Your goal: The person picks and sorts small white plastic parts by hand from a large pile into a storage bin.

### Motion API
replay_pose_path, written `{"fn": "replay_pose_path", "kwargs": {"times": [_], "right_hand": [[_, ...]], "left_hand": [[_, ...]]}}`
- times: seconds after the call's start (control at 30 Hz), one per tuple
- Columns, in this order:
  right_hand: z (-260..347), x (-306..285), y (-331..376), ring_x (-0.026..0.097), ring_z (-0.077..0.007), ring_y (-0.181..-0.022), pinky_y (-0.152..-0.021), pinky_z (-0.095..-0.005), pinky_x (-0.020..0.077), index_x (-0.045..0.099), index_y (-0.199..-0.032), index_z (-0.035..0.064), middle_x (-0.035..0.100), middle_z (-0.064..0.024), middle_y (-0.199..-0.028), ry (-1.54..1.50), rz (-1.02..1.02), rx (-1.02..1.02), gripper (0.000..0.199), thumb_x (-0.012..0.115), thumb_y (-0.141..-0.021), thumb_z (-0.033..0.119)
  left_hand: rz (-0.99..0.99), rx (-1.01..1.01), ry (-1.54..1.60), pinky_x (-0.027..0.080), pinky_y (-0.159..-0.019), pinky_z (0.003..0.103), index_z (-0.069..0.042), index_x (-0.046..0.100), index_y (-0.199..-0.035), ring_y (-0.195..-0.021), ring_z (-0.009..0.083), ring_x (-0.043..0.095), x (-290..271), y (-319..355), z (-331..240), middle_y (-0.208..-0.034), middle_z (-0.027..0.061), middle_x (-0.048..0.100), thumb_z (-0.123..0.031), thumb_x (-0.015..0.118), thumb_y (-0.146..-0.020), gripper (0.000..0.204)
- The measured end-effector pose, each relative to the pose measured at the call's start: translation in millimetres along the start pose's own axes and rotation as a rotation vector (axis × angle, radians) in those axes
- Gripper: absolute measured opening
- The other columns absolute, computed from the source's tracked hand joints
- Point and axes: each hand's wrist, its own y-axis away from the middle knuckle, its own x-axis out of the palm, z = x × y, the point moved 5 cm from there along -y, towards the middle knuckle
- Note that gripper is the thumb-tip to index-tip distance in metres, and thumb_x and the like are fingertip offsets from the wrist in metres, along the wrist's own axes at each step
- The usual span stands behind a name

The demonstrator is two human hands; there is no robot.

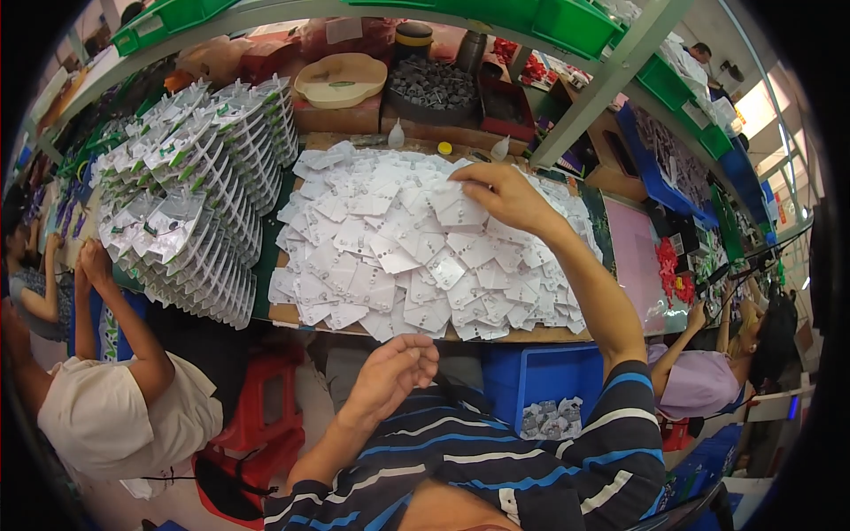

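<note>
A wide heap of flat white pieces [372,239], with small round details on them, covers the table in front of me. They look like thin plastic or card parts; I cannot tell which. Over the heap's far right side, my right hand [509,196] pinches one white piece [458,205] between thumb and fingers. My left hand [394,376] is held just off the near table edge, palm turned up and fingers curled in. Whatever it may hold is hidden by the fingers.
Tall stacks of white-and-green parts [190,203] stand left of the heap. Behind it are a cream tray [341,81], a bowl of dark parts [432,88], and small bottles [396,135]. A blue bin [505,389] sits below the table. Co-workers sit on both sides.
</note>
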Motion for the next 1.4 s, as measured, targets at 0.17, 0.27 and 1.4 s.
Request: {"fn": "replay_pose_path", "kwargs": {"times": [0.17,0.27,1.4], "right_hand": [[20,11,-9,0.061,-0.0343,-0.095,-0.083,-0.0435,0.0489,0.06,-0.114,0.003,0.06,-0.0139,-0.108,0.375,-0.152,-0.254,0.029,0.063,-0.087,0.013],[47,-2,12,0.063,-0.0308,-0.088,-0.075,-0.0366,0.0514,0.061,-0.108,0.0015,0.063,-0.0139,-0.106,0.27,-0.219,-0.141,0.022,0.063,-0.087,0.009],[-106,-14,-83,0.068,-0.026,-0.069,-0.067,-0.0375,0.0527,0.072,-0.091,0.0034,0.07,-0.0129,-0.076,0.138,-0.135,0.18,0.019,0.068,-0.082,0.019]], "left_hand": [[0.116,-0.021,-0.026,0.052,-0.088,0.035,0.003,0.052,-0.121,-0.108,0.0277,0.062,12,2,-1,-0.12,0.0189,0.06,-0.009,0.049,-0.098,0.026],[0.052,-0.007,0.026,0.048,-0.098,0.038,0.003,0.051,-0.124,-0.12,0.0314,0.056,22,1,-8,-0.128,0.0205,0.056,-0.011,0.05,-0.099,0.029],[0.073,-0.118,-0.453,0.047,-0.095,0.033,0.005,0.048,-0.132,-0.111,0.0227,0.06,19,10,-20,-0.121,0.0171,0.061,-0.007,0.05,-0.097,0.037]]}}
